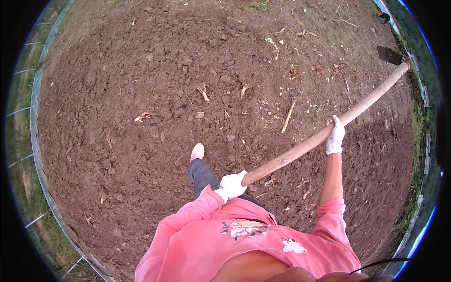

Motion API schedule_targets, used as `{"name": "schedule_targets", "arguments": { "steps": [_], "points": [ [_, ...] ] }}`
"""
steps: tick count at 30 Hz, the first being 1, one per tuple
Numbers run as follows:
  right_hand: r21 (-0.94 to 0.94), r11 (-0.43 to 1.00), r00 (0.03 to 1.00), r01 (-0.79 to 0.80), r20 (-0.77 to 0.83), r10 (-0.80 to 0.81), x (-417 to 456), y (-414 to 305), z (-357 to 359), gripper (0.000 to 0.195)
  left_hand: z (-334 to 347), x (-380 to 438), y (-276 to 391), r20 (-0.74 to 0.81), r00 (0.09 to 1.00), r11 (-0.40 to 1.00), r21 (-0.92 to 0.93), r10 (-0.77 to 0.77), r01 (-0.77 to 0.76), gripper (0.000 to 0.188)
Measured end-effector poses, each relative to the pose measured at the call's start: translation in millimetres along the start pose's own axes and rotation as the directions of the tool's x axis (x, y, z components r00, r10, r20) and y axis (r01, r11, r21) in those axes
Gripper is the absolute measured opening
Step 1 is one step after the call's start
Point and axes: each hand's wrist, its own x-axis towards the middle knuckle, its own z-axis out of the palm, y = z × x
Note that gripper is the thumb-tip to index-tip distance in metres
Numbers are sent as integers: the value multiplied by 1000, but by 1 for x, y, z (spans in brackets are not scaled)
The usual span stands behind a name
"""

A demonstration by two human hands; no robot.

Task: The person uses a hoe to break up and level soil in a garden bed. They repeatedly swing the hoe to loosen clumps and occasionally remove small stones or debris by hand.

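Note:
A hoe with a long wooden handle slants across the front of my body, raised to the right. Its dark metal blade is at the far upper right, above the ground. In a white glove, my left hand wraps the butt end of the handle near my waist. My right hand, also in a white glove, grips the handle farther up toward the blade. Below lies brown soil, broken into clods on the left and smoother at the upper right.
Uprooted stalk stubs with roots lie scattered on the soil, along with a dry stalk piece. My shoe stands on the loose earth. A low barrier borders the plot at left. A black bird-like shape is at the upper right edge.

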Motion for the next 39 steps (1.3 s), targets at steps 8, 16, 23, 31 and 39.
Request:
{"name": "schedule_targets", "arguments": {
  "steps": [8,16,23,31,39],
  "points": [
    [-113,982,988,-149,-61,143,68,50,11,16,-32,11,13,146,989,996,-91,-11,25,33],
    [99,392,383,-914,-97,918,-204,389,49,14,-119,-193,-82,325,735,802,291,-595,521,39],
    [142,208,227,-968,138,964,-298,357,-4,16,-116,-288,-116,298,793,810,453,-531,372,30],
    [274,715,750,-643,34,661,-149,184,5,11,-3,-155,-160,-64,996,974,218,-56,69,31],
    [-42,999,999,33,-5,-33,37,-7,-6,13,10,16,-3,-170,966,980,12,197,-198,24]
  ]
}}
